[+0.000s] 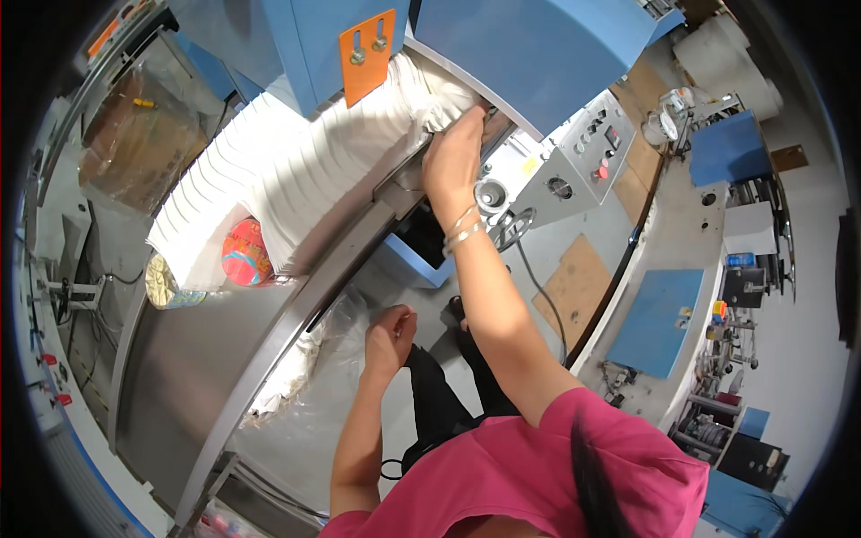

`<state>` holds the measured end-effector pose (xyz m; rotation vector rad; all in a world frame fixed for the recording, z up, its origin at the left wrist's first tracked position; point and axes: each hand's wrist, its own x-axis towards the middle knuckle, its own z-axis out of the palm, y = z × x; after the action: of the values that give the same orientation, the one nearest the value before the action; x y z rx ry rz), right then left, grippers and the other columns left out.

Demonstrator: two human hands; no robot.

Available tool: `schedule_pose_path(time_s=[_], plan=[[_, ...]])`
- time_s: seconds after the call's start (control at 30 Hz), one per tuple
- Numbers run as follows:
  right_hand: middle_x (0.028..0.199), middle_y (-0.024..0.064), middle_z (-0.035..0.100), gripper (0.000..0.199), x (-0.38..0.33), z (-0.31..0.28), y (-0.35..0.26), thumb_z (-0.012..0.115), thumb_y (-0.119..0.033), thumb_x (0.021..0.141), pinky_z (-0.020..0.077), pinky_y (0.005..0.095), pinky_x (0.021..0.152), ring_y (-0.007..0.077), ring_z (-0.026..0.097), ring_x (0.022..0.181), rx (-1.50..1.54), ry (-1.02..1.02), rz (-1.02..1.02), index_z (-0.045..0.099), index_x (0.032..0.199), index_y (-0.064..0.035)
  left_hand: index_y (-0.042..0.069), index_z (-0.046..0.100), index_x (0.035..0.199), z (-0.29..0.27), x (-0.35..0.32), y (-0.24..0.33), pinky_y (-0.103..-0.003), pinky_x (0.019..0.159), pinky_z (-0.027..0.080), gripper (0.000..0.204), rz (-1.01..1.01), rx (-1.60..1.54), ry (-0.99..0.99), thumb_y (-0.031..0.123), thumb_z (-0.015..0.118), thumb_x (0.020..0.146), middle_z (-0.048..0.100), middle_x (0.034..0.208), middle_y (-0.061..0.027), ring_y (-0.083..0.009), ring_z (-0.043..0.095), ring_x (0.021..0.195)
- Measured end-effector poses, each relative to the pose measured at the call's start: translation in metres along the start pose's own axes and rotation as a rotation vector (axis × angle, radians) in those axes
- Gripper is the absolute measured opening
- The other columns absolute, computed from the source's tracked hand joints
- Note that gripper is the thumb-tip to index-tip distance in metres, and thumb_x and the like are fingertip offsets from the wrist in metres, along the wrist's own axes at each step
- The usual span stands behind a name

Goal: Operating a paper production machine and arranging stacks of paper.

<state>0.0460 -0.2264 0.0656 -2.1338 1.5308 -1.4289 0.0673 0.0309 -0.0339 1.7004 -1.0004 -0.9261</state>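
Toward twelve o'clock, my right hand [453, 170] hides most of its fingertips beside the blue housing [534, 58], itself cropped above. At seven, my left hand's [389, 342] curled fingers conceal its palm. At two, the control panel's [587, 148] markings are too small to read.

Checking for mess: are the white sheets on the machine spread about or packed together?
Packed together: white sheets sit close in rows, the right hand at one row's far end.

Two hands [453, 166], two white stacks [336, 152]
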Motion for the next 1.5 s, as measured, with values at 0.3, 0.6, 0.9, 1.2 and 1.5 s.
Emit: schedule_pose_path(time_s=[0.3,0.6,0.9,1.2,1.5], plan=[[0.086,0.0269,0.058,0.03,-0.004,0.024,0.004,0.048,0.003,0.076,0.044,0.0467,0.074,0.0433,0.056,0.082,0.156,-0.152,0.097,0.052,0.106,0.005,0.002,0.062,0.09,-0.004,0.0,0.007,-0.032,0.06,0.048,0.014,0.021,0.087,0.0,0.011,0.062,0.08,0.063,0.078,-0.0128,-0.023,0.062,0.066],[0.098,0.0204,0.06,0.023,0.002,0.014,0.019,0.054,-0.012,0.081,0.0479,0.0368,0.073,0.033,0.06,0.084,0.221,-0.373,0.246,0.058,0.093,0.007,0.002,0.061,0.09,0.009,0.003,-0.001,-0.031,0.061,0.048,0.014,-0.003,0.045,-0.045,0.012,0.061,0.081,0.063,0.08,-0.0124,-0.0221,0.061,0.067],[0.111,0.0289,0.05,0.071,-0.001,0.018,0.02,0.061,-0.008,0.073,0.0475,0.0377,0.079,0.0357,0.058,0.096,0.181,-0.07,0.109,0.022,0.13,0.0087,0.003,0.062,0.094,0.011,0.002,-0.011,-0.027,0.06,0.048,0.015,0.009,0.009,-0.041,0.014,0.061,0.083,0.064,0.077,-0.0089,-0.0141,0.062,0.068],[0.089,0.0227,0.063,0.03,-0.001,0.025,0.01,0.057,-0.017,0.079,0.0458,0.0385,0.076,0.0364,0.061,0.085,0.291,-0.306,0.507,0.054,0.102,0.0019,0.004,0.061,0.092,0.009,-0.006,-0.017,-0.027,0.06,0.049,0.014,0.029,0.075,-0.048,0.015,0.062,0.083,0.064,0.078,-0.0102,-0.0172,0.063,0.068],[0.093,0.0226,0.062,0.031,0.005,0.022,0.021,0.055,-0.02,0.078,0.0444,0.0433,0.079,0.0406,0.057,0.089,0.309,-0.354,0.386,0.054,0.103,-0.002,0.005,0.061,0.093,0.036,-0.005,-0.013,-0.028,0.062,0.048,0.014,0.015,0.112,-0.105,0.016,0.06,0.083,0.064,0.08,-0.0102,-0.017,0.063,0.069]])
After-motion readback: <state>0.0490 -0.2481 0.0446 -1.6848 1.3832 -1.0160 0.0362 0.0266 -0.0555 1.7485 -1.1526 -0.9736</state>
